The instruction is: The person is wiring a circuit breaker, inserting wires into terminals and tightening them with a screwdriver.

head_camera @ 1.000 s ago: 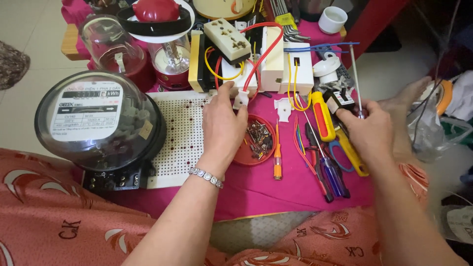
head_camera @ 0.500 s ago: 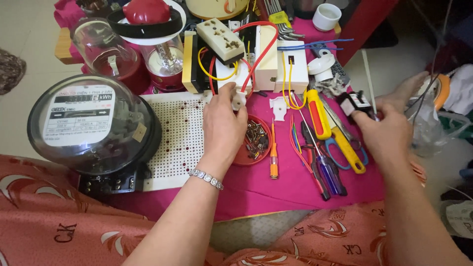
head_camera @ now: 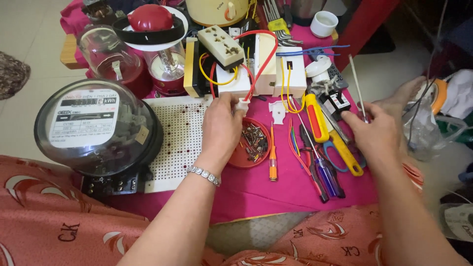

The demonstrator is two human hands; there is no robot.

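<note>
My left hand (head_camera: 221, 130) pinches a small white plastic fitting (head_camera: 242, 105) on which red wires (head_camera: 259, 64) end, just above a red dish of screws (head_camera: 252, 144). The wires run up to a white multi-socket block (head_camera: 221, 47) and white switch boxes (head_camera: 289, 74). My right hand (head_camera: 375, 135) is closed around a thin long-shafted tool (head_camera: 355, 81) that points up and away, to the right of a black and white component (head_camera: 339, 102). A bracelet is on my left wrist.
A round glass-domed electric meter (head_camera: 96, 129) stands at the left beside a white perforated board (head_camera: 180, 140). Screwdrivers (head_camera: 272, 153), a yellow-handled one (head_camera: 317, 118) and pliers (head_camera: 345, 153) lie on the pink cloth (head_camera: 276, 194). Glass domes, a red-capped lamp (head_camera: 156, 22) and a white cup (head_camera: 324, 22) stand behind.
My right hand has drifted slightly right with the thin tool, which now leans more. My left hand has stayed on the white fitting.
</note>
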